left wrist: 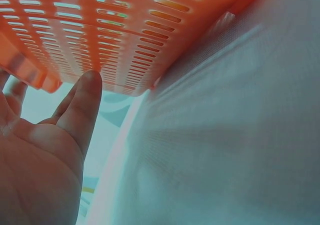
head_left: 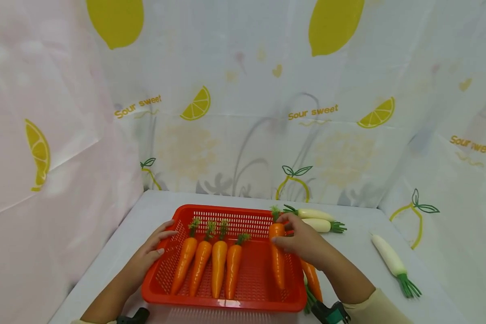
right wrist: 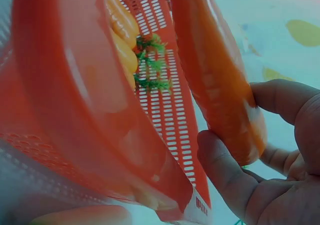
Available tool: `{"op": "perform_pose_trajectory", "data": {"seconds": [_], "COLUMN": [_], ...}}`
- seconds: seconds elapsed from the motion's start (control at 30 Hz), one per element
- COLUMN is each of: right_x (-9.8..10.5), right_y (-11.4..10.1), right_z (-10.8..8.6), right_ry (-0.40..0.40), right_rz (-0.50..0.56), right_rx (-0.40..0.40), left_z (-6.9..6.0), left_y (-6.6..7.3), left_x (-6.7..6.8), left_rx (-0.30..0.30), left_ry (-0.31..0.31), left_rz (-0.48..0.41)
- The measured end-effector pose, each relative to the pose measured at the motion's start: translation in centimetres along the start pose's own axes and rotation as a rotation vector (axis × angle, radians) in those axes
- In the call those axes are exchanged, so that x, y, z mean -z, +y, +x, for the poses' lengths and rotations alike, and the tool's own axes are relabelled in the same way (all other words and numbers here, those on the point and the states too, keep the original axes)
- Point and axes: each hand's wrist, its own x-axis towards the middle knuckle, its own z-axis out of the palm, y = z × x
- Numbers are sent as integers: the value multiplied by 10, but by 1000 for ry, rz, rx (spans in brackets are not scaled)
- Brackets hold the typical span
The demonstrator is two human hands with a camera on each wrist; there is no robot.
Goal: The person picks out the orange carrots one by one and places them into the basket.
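A red plastic basket (head_left: 162,297) with slotted walls stands in front of me. My left hand (head_left: 147,252) holds its left rim; the left wrist view shows the thumb (left wrist: 85,105) against the slotted outer wall. In my right hand (head_left: 303,238) is an orange carrot (head_left: 277,256), pinched near its leafy top between thumb and fingers. It is over the basket's right side, tip toward me; the right wrist view shows this carrot (right wrist: 215,70) close above the rim. Several carrots (head_left: 219,265) lie side by side in the basket's left half, green tops at the far end.
Beyond the basket's right corner lie two white radishes (head_left: 317,225) with green leaves. Another white radish (head_left: 389,254) is farther right on the white table (head_left: 372,279). One carrot (head_left: 312,279) lies outside, against the basket's right side, beside partly hidden green leaves. Lemon-printed cloth (head_left: 243,148) encloses the table.
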Motion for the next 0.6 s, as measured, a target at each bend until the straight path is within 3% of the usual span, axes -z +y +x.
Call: {"op": "perform_pose_trajectory", "data": {"seconds": [0.43,0.6], "right_x": [-8,-14], "right_y": [-8,-15], "right_z": [8,12], "right_ry": [-9,-36], "right_rz": [6,61], "right_rx": [-26,-16], "left_z": [-1,0], "left_y": [4,3], "left_x": [-2,0], "left_rx": [66,31], "left_ry": [16,7], "left_rz": [-2,6]}}
